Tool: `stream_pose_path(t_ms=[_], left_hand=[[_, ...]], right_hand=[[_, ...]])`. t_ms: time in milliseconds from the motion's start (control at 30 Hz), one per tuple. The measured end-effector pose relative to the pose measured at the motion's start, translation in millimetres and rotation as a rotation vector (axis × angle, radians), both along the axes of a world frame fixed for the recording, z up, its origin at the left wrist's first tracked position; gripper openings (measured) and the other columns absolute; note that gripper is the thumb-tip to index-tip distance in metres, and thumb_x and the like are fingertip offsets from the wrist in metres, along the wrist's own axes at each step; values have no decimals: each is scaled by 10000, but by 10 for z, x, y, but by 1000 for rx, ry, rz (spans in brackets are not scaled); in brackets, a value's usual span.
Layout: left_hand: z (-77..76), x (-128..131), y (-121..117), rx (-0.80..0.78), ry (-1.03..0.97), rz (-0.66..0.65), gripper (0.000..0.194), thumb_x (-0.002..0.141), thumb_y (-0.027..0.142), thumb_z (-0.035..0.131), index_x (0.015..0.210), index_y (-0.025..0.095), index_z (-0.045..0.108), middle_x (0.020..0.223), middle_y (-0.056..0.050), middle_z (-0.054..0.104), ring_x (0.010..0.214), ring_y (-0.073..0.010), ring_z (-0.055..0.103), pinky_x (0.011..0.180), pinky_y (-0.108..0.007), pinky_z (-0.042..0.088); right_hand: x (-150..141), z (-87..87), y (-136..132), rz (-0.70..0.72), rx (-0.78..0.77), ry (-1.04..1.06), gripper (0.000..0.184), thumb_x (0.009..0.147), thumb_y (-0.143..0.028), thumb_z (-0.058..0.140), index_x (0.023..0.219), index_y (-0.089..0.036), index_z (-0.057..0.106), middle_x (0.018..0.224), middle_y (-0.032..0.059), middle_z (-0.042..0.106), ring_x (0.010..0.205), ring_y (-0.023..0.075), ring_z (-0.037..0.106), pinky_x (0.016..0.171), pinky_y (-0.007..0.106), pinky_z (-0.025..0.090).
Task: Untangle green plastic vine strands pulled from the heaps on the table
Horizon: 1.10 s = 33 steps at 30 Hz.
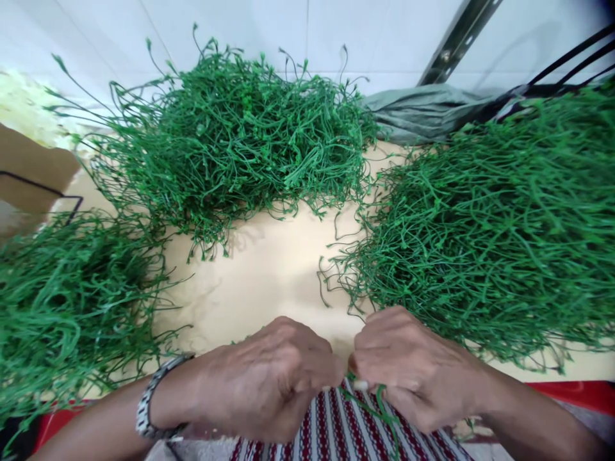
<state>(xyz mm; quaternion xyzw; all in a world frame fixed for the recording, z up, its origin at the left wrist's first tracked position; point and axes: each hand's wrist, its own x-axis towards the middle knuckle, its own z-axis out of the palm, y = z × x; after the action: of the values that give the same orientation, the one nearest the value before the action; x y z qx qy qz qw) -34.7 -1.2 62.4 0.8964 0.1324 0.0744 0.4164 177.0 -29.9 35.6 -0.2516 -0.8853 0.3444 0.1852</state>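
My left hand (283, 381) and my right hand (413, 371) are close together at the near edge of the table, both with fingers curled closed. Between them a few thin green plastic stems (379, 413) show, hanging below the right fingers over a striped cloth. The fingertips of the left hand are mostly hidden, though a bit of green shows beside them. To the right lies a large heap of green stems with small budded tips (500, 237). Another heap (240, 134) rests at the back, and a third heap (67, 294) at the left.
A pale tabletop (250, 275) shows between the heaps, with stray stems on it. Behind are a white wall (240, 25), a grey-green cloth bundle (423, 109) and a metal upright (456, 45). A brown object with a black wire (33, 166) stands far left. Red edging (571, 394) borders the table's near side.
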Motion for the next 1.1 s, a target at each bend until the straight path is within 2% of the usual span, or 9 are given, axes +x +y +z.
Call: stream_pose_path(t_ms=[133, 333, 567, 767, 867, 967, 1100], left_hand=[[-37, 18, 39, -56, -58, 32, 234, 613, -40, 391, 571, 187, 351, 519, 31, 409, 521, -106, 387, 527, -256, 322], [-100, 32, 83, -138, -92, 107, 216, 699, -31, 394, 606, 160, 439, 537, 20, 453, 519, -97, 420, 515, -232, 324], [-115, 16, 82, -158, -60, 126, 219, 727, -5, 396, 589, 153, 458, 542, 1, 479, 535, -108, 458, 532, -237, 344], [-140, 2, 108, -180, -49, 158, 214, 754, -6, 400, 646, 141, 512, 583, -6, 532, 558, -96, 486, 540, -217, 358], [-187, 29, 128, -118, -20, 239, 206, 766, 1, 402, 704, 124, 555, 619, -13, 560, 572, -91, 494, 550, -208, 363], [-233, 53, 132, 29, 22, 303, 210, 778, 22, 398, 703, 125, 564, 610, -10, 549, 588, -102, 487, 573, -222, 358], [-262, 59, 125, 208, 149, 280, 216, 746, 25, 394, 637, 148, 533, 573, 1, 508, 559, -115, 434, 568, -253, 332]], right_hand=[[28, -11, 13, -27, 16, 25, 113, 640, -85, 356, 619, -196, 353, 549, -35, 341, 522, 107, 299, 529, 276, 195], [43, -55, 56, -72, 58, 76, 164, 627, -30, 379, 608, -193, 374, 543, -35, 366, 513, 102, 308, 520, 272, 206], [48, -79, 60, -81, 61, 97, 186, 669, -15, 401, 669, -183, 481, 597, -10, 510, 553, 109, 422, 540, 261, 275], [14, -88, 103, -121, 7, 77, 186, 742, -43, 407, 665, -171, 519, 560, -14, 443, 537, 111, 382, 531, 267, 265], [-26, -101, 155, -119, -60, 19, 205, 788, -47, 390, 736, -162, 552, 637, 4, 499, 614, 118, 430, 583, 261, 308], [-63, -129, 200, -135, -60, -42, 159, 835, -105, 425, 782, -153, 567, 746, 34, 559, 715, 136, 467, 678, 284, 343], [-92, -183, 234, -120, -32, -76, 146, 819, -121, 460, 714, -143, 558, 753, 38, 553, 753, 148, 463, 726, 308, 336]])
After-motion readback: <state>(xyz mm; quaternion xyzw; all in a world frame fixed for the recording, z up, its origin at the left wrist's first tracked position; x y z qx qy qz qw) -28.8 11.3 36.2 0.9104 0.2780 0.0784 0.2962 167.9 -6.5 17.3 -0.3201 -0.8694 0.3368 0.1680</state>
